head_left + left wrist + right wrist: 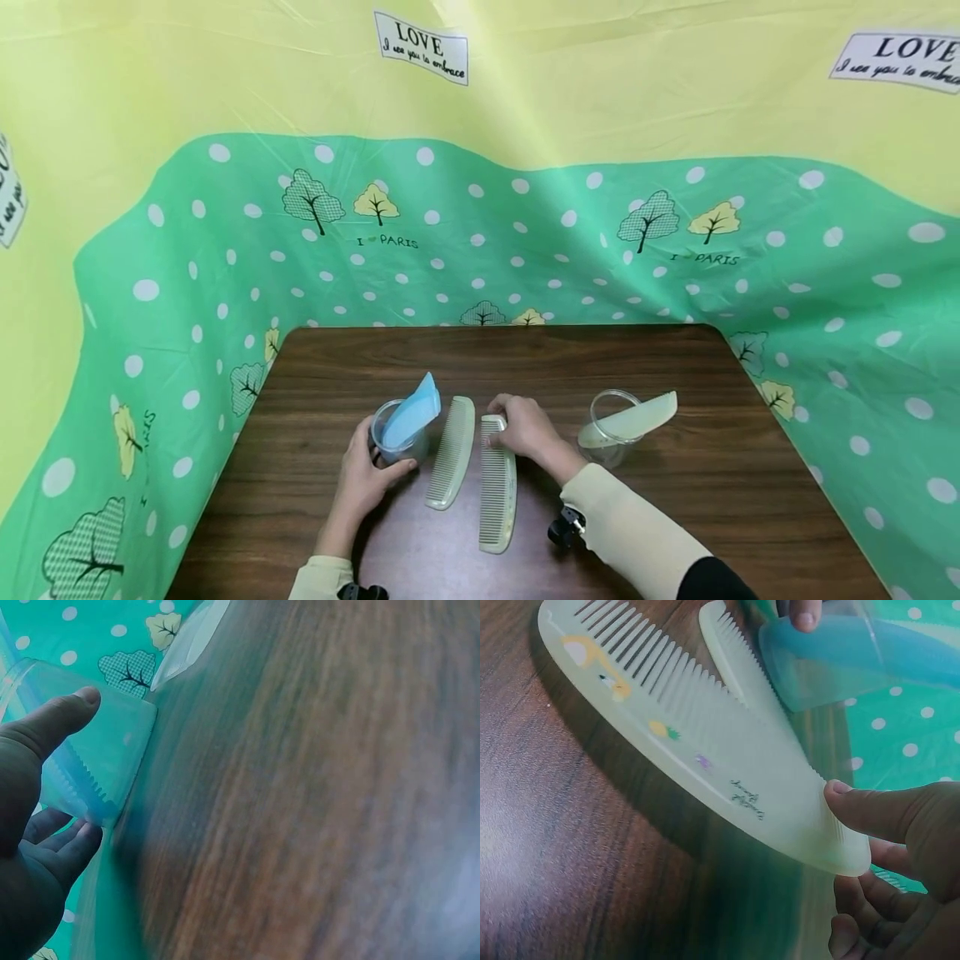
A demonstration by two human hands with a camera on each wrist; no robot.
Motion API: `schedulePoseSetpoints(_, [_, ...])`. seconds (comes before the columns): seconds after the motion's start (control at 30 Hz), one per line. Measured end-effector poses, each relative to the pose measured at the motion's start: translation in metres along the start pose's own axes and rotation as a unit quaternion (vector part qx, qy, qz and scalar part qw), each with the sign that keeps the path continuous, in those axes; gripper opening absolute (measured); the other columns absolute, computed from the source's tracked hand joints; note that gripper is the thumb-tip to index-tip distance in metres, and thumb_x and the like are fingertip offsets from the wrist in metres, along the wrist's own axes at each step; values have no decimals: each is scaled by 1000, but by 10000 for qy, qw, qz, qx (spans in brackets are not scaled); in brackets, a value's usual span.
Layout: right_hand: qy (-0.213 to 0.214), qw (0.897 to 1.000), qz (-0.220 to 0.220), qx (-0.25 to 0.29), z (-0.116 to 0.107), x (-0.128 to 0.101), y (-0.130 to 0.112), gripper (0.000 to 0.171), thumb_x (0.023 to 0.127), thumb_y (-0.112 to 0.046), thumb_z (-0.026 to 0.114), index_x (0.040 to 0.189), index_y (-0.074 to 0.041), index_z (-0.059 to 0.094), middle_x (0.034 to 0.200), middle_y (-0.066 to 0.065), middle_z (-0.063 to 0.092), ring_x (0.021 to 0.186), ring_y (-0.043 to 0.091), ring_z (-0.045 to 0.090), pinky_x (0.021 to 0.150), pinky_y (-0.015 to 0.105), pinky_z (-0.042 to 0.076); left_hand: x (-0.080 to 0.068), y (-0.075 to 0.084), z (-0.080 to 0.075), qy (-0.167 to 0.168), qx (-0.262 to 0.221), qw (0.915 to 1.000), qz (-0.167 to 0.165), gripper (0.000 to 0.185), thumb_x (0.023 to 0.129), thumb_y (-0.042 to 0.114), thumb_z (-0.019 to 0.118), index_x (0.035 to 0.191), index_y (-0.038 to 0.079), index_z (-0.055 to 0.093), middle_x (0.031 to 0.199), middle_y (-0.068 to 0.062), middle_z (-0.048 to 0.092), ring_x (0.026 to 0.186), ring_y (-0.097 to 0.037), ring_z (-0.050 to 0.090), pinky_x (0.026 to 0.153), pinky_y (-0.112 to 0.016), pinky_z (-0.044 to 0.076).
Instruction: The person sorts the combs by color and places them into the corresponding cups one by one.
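Observation:
My left hand point(362, 477) grips a clear plastic cup point(417, 451) on the table, thumb on the near side and fingers round the other. Inside the cup leans a blue comb point(412, 414), its upper end sticking out over the rim. My right hand point(528, 430) pinches the far end of a pale green comb point(667, 742) between thumb and fingers. Small printed pictures and lettering show on that comb in the right wrist view, with its shadow beside it on the wood. Between the hands lies a second pale green comb point(451, 457).
To the right of my right hand stands another clear cup point(606, 455), holding a tilted pale green comb point(651, 415). The dark wooden table point(720, 517) has a green and yellow patterned cloth point(525, 225) hanging behind it and at both sides.

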State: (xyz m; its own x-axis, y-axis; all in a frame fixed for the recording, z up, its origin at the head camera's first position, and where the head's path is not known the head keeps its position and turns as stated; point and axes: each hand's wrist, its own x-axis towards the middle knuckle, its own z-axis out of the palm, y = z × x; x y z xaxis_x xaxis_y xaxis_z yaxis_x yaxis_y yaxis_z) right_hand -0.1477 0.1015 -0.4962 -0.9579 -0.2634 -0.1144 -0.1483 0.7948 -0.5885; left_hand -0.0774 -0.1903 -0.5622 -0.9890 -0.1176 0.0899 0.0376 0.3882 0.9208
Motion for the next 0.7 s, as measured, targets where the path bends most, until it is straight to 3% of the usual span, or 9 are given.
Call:
schedulePoseSetpoints(0.33, [66, 9997, -156, -162, -16, -10, -13, 33, 78, -21, 90, 108, -14, 77, 94, -1, 71, 82, 14, 62, 74, 33, 56, -1, 2, -3, -21, 23, 10000, -55, 100, 70, 19, 97, 151, 6, 40, 146, -19, 50, 137, -35, 50, 113, -50, 47])
schedulePoseSetpoints(0.7, [184, 9993, -228, 212, -34, -30, -19, 27, 80, -16, 88, 105, -16, 76, 90, -3, 69, 80, 12, 60, 69, 31, 55, -1, 4, -1, -22, 61, 10000, -65, 98, 69, 14, 97, 149, 3, 40, 144, -19, 51, 136, -34, 51, 112, -48, 48])
